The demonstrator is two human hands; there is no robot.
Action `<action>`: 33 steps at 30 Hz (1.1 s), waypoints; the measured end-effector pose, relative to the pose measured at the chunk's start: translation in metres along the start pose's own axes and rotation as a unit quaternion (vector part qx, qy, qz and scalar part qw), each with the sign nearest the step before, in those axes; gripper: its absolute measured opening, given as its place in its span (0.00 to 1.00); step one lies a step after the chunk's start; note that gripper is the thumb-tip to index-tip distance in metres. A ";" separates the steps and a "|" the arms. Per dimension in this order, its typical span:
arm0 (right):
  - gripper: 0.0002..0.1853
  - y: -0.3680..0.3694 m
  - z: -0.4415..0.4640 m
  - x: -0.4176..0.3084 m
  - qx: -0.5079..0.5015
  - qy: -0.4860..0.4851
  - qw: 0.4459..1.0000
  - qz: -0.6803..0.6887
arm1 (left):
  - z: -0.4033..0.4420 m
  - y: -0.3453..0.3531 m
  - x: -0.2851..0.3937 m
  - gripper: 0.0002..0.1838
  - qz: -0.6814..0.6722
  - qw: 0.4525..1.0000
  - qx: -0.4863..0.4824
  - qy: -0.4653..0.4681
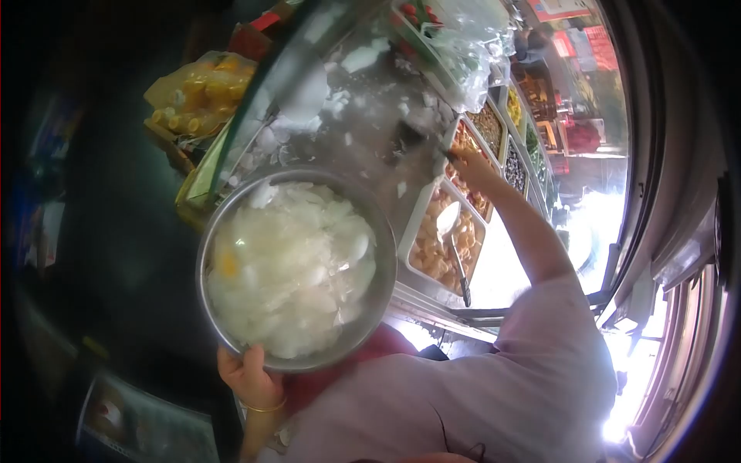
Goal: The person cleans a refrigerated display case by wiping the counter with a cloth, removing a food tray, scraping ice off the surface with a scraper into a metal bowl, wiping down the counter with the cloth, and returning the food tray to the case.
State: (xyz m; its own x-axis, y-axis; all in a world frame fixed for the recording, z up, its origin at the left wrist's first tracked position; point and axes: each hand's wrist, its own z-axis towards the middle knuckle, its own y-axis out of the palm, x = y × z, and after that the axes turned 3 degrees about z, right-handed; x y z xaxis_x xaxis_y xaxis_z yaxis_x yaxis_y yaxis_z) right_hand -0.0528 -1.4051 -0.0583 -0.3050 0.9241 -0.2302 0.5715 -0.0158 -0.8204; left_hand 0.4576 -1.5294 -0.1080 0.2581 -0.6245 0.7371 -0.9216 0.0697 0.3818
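My left hand (pixel 253 380) grips the near rim of a large round metal bowl (pixel 390 270). The bowl is heaped with pale, translucent slices (pixel 297 266), and one yellowish patch shows at its left side. My right hand (pixel 475 171) reaches over the metal counter, closed on the handle of a dark flat-bladed tool (pixel 409 140). Motion blurs the blade, and its exact kind cannot be made out. Beside this hand stands a white tray of reddish mixed food (pixel 467 147). Nearer to me, a metal spoon (pixel 449 224) rests in a tray of light brown pieces (pixel 432 251).
White scraps (pixel 336 104) lie scattered over the metal counter (pixel 370 170). More food trays line the right side, including one with dark beans (pixel 515 166). Clear plastic bags (pixel 471 62) cover the far trays. A bag of yellow-capped bottles (pixel 204 92) stands at the left.
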 end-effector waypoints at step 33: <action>0.26 0.152 -0.012 -0.003 0.075 -0.087 0.986 0.120 | 0.005 0.015 0.005 0.20 0.025 0.993 0.110 -0.037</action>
State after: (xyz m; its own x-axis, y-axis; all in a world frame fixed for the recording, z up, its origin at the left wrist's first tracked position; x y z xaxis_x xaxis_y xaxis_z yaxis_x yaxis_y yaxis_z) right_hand 0.0444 -1.4057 -0.1758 -0.3082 0.8072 -0.5034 0.5275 -0.2954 -0.7966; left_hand 0.4437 -1.5352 -0.1011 0.1966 -0.6802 0.7062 -0.9756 -0.0642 0.2098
